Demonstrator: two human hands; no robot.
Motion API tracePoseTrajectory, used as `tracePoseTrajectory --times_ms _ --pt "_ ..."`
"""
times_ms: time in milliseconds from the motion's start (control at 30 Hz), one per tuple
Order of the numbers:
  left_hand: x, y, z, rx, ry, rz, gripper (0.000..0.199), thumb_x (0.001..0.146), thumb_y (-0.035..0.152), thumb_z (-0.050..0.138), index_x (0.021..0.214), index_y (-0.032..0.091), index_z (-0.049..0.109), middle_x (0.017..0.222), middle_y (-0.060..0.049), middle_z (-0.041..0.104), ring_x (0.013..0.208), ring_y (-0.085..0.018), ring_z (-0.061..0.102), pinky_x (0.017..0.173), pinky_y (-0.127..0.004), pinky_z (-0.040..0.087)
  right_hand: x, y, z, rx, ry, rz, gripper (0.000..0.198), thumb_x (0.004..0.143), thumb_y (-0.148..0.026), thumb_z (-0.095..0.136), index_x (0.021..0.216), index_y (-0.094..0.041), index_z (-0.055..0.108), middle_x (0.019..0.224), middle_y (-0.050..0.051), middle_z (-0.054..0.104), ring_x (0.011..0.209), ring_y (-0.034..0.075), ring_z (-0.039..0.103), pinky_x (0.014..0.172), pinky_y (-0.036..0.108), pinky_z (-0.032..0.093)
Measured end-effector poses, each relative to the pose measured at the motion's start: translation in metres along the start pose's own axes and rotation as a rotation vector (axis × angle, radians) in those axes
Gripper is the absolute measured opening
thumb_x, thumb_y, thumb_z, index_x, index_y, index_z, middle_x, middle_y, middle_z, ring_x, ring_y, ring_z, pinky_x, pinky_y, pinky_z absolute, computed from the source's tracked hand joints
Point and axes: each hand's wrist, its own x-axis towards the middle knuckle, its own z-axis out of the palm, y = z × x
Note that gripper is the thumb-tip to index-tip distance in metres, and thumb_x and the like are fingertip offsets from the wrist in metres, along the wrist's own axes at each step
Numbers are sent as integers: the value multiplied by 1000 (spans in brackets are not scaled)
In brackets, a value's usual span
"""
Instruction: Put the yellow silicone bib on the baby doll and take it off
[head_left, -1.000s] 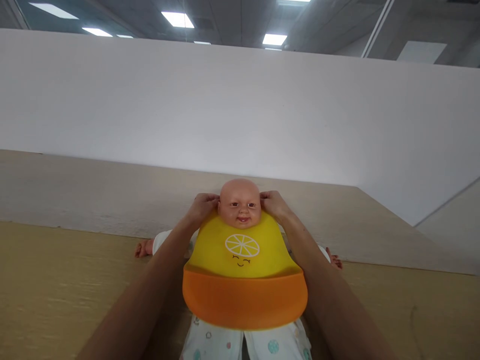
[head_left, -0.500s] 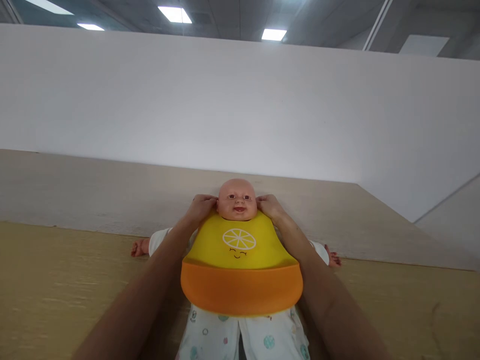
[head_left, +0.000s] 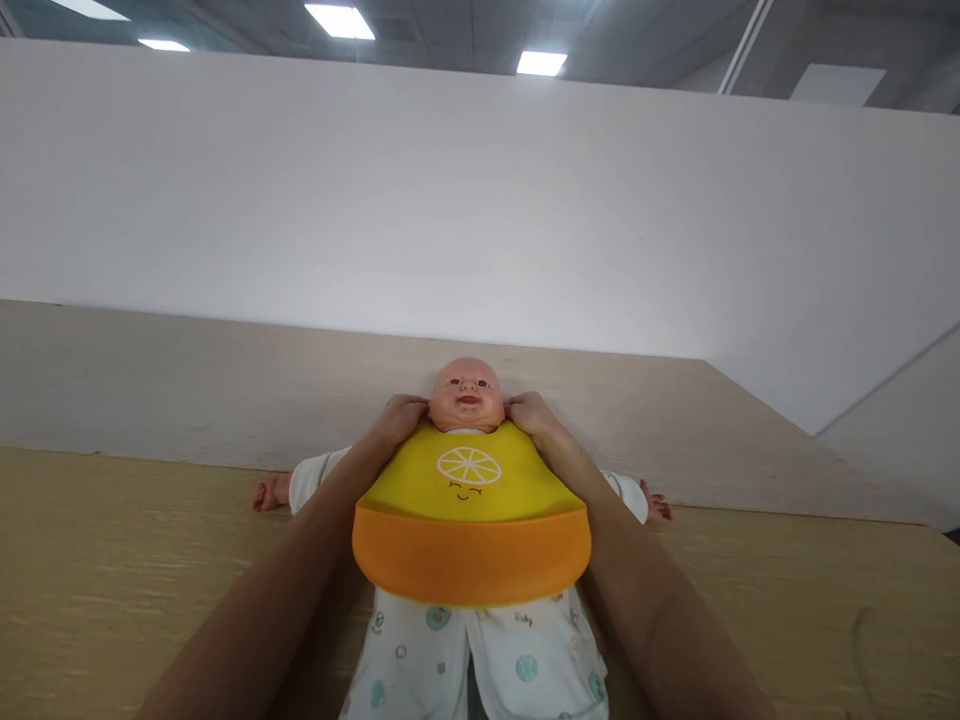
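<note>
A baby doll lies on its back, its arms stretched out to both sides, dressed in a white printed outfit. Over its chest spreads a yellow bib with a lemon slice and smiling face, and an orange pocket along the bottom. My left hand is closed on the bib's neck strap at the left side of the doll's neck. On the other side, my right hand pinches the strap close under the doll's ear. The strap ends behind the neck are hidden.
The doll rests on a wood-toned surface, with its head on a paler greyish strip behind. A white wall panel rises beyond that, and another white panel stands at the right.
The doll's head has tipped back a little, showing more of its chin and neck. The bib has shifted slightly up toward the neck, both hands still at its strap.
</note>
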Motion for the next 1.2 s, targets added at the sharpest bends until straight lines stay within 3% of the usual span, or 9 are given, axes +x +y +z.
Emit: tracePoseTrajectory --times_ms 267,533,733,867,1067,1200 --pt "-7 3 -2 8 43 18 28 58 32 52 68 12 69 65 -3 64 66 -18 57 59 -25 43 -9 1 1 -42 -34 25 46 68 -17 39 106 -1 60 79 3 58 52 -6 40 54 4 29" --pt "-10 4 -5 144 73 50 32 61 41 57 64 11 67 59 -2 60 58 -13 50 51 -22 37 -3 2 0 -80 14 5 38 67 -18 40 94 -1 61 78 1 56 51 -8 35 53 3 24" --pt "-16 2 -7 -51 96 -21 28 62 37 58 73 12 66 61 -2 61 56 -14 54 52 -24 41 -17 0 -3 -68 19 39 46 71 -26 41 105 -2 60 80 3 57 51 -7 38 53 5 26" --pt "-32 7 -13 -179 37 -63 37 56 34 66 87 14 67 70 -3 66 61 -16 59 54 -26 45 -38 2 -8 62 10 49 53 71 -28 43 120 -10 54 87 2 58 55 -5 46 56 5 33" --pt "-55 18 -24 -280 -82 -141 42 46 25 74 86 13 67 74 -5 68 65 -16 61 60 -27 47 -69 0 -16 260 -71 107 66 70 -21 51 134 -11 39 89 5 58 63 -2 54 65 8 42" --pt "-53 16 -28 -291 -31 -121 44 44 30 79 83 11 68 73 -4 67 63 -14 59 59 -26 45 -66 -4 -16 341 -19 96 68 69 -19 54 135 -16 39 85 3 59 67 -1 55 69 11 47"
